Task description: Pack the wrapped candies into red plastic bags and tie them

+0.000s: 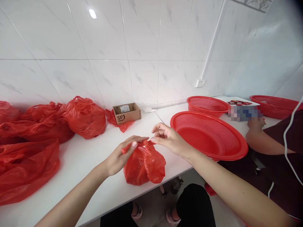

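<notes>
A red plastic bag [137,167] rests near the front edge of the white table, its upper part drawn up between my two hands. My left hand [121,154] pinches the bag's top between thumb and fingers. From the other side, my right hand [169,138] pinches a bit of the same bag with thumb and forefinger, its other fingers curled. One bulging part of the bag hangs over the front on the right. What is inside the bag cannot be made out.
Several filled red bags [85,118] crowd the table's left. A cardboard box [127,114] stands by the wall. Right of my hands is a large red basket [208,135], with another basket [208,105] behind. A co-worker's arm [265,138] reaches in at far right.
</notes>
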Motion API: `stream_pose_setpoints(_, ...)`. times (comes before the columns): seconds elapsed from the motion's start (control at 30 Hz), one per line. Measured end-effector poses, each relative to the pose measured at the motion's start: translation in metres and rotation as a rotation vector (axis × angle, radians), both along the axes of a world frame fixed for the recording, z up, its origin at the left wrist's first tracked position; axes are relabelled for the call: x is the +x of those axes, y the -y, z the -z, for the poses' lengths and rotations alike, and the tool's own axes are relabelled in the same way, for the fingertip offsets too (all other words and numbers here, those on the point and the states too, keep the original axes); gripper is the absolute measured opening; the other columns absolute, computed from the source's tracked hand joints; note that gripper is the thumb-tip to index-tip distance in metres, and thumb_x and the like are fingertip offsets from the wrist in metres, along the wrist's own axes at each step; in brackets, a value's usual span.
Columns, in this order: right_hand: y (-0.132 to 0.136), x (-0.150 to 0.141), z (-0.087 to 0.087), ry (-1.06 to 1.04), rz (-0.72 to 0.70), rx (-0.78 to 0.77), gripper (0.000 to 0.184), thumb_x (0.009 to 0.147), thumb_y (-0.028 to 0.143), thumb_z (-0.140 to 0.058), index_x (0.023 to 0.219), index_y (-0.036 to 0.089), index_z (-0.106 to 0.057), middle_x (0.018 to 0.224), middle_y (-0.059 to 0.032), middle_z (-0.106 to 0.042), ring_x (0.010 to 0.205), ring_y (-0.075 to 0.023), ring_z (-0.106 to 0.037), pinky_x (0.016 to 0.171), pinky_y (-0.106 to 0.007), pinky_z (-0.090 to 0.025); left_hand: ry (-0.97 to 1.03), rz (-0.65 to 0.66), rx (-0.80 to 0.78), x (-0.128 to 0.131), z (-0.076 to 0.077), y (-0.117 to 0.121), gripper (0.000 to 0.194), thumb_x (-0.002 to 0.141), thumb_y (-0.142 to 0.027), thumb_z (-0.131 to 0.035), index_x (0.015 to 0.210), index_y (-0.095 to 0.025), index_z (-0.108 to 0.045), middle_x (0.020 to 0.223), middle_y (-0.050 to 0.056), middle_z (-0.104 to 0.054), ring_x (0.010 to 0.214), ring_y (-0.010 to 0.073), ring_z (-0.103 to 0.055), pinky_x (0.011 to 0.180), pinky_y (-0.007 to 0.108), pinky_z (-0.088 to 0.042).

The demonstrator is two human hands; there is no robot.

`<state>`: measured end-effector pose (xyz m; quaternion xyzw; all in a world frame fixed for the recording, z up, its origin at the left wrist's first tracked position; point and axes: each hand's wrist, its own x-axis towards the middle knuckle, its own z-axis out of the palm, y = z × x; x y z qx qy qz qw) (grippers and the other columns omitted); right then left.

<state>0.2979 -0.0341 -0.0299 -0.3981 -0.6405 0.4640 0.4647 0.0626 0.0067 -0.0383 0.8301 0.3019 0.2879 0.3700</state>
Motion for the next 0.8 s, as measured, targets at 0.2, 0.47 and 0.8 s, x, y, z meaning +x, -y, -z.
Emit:
stream_pose_setpoints(0.2, 0.034, 0.015, 0.044, 0.048, 0.057, -0.116, 0.021, 0.088, 0.033, -0.061, 0.085, 0.022, -0.043, 0.071, 0.0055, -0.051, 0.067, -0.0112, -0.049, 0.066, -0.027, -0.04, 0.029, -0.51, -0.13, -0.077, 0.054, -0.05, 0.066, 0.082, -0.073, -0.043, 0.107, -0.018, -0.07, 0.112, 0.012, -0.072, 0.117, 0.0343, -0.058, 0.11, 0.049, -0.034)
stream_pose_setpoints(0.47, 0.036, 0.025, 0.077, 0.015, 0.232, -0.14, 0.02, 0.089, 0.04, -0.057, 0.09, 0.022, -0.049, 0.078, 0.0026, -0.054, 0.07, -0.0122, -0.053, 0.068, -0.029, -0.045, 0.026, -0.543, -0.092, -0.066, 0.041, -0.024, 0.058, 0.086, -0.061, -0.05, 0.132, -0.025, -0.052, 0.135, 0.009, -0.058, 0.12, 0.0292, -0.056, 0.104, 0.047, -0.042)
stream_pose_setpoints(0.8, 0.095, 0.106, 0.057, 0.449, 0.855, 0.242, 0.021, 0.091, 0.044, -0.053, 0.1, 0.026, -0.06, 0.102, -0.006, -0.065, 0.093, -0.0228, -0.063, 0.084, -0.038, -0.05, -0.496, -0.192, 0.337, -0.004, 0.063, -0.001, 0.038, 0.081, -0.03, -0.058, 0.118, -0.032, -0.064, 0.133, 0.005, -0.06, 0.121, 0.0304, -0.055, 0.097, 0.044, -0.048)
